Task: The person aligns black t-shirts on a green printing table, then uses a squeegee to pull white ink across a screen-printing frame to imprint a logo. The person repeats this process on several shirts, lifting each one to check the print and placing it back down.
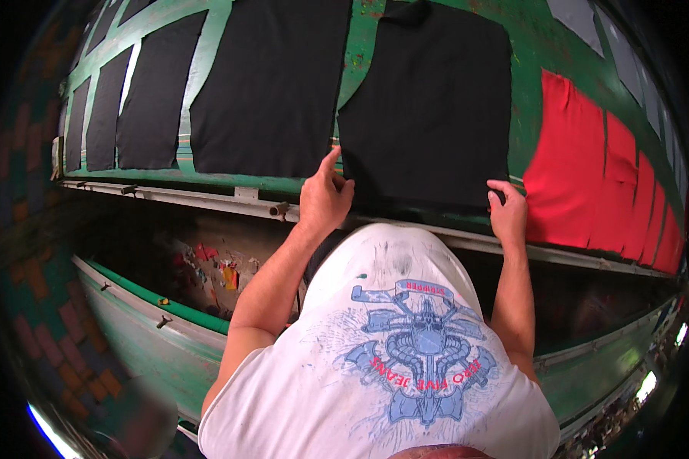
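Observation:
A black fabric panel (pixel 429 107) lies on the green table in front of me, its lower edge along the table's near edge. My left hand (pixel 325 197) is at the panel's lower left corner. Its index finger stretches up along the gap between this panel and the larger black fabric piece (pixel 268 92) to the left; the thumb sits apart from it. With my right hand (pixel 508 213) I grip the panel's lower right corner between thumb and index finger. A small flap is folded over at the panel's far left corner.
More black pieces (pixel 157 96) lie farther left on the green table (pixel 524 107). Red fabric pieces (pixel 578 172) lie to the right, grey pieces (pixel 582 27) beyond. A metal rail (pixel 184 196) with short pegs runs along the near edge. Colourful scraps (pixel 228 275) litter the floor below.

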`<state>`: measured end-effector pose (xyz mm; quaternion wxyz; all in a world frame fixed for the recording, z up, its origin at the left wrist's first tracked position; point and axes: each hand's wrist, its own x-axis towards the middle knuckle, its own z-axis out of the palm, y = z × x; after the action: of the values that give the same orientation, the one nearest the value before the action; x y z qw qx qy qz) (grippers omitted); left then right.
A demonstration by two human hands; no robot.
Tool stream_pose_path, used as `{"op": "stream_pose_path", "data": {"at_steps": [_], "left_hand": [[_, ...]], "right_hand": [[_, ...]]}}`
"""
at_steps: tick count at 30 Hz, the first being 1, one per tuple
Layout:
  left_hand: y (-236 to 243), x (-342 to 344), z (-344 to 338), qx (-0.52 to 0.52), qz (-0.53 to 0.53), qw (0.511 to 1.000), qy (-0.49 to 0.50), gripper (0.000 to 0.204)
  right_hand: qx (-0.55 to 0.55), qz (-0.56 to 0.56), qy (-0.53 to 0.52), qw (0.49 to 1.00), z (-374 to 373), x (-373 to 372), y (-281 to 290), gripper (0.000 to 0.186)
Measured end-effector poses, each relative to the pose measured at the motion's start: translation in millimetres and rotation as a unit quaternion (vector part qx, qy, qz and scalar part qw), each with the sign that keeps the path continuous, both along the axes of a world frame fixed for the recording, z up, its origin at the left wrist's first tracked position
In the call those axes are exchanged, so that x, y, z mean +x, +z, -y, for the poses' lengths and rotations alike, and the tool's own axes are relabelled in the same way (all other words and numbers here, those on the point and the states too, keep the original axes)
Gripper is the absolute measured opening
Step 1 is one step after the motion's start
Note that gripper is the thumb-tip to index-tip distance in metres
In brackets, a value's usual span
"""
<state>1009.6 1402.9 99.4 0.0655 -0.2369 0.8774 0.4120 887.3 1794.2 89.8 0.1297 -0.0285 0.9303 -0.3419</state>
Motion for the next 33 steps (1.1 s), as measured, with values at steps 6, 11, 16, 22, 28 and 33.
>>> {"op": "stream_pose_path", "data": {"at_steps": [6, 11, 16, 22, 28, 33], "left_hand": [[-6, -1, 1, 0.047, -0.009, 0.998, 0.035, 0.076], [-1, -4, 1, 0.035, 0.016, 0.999, 0.032, 0.076], [1, -3, 1, 0.029, 0.010, 0.999, 0.023, 0.075], [2, 4, 5, 0.035, 0.022, 0.999, 0.014, 0.074], [6, 10, 4, -0.019, 0.014, 1.000, -0.006, 0.053], [19, 16, 1, -0.176, 0.004, 0.984, -0.040, 0.032]], "right_hand": [[-0.075, 0.062, -0.108, 0.989, -8, 5, -14, 0.022], [-0.038, 0.090, -0.105, 0.990, -9, 6, -7, 0.022], [-0.048, 0.087, -0.123, 0.987, -9, 12, -8, 0.019], [-0.020, 0.086, -0.103, 0.991, -15, 18, -6, 0.017], [0.045, 0.075, -0.093, 0.992, -9, 24, 5, 0.018], [0.189, 0.020, -0.113, 0.975, -2, 25, 21, 0.030]]}}
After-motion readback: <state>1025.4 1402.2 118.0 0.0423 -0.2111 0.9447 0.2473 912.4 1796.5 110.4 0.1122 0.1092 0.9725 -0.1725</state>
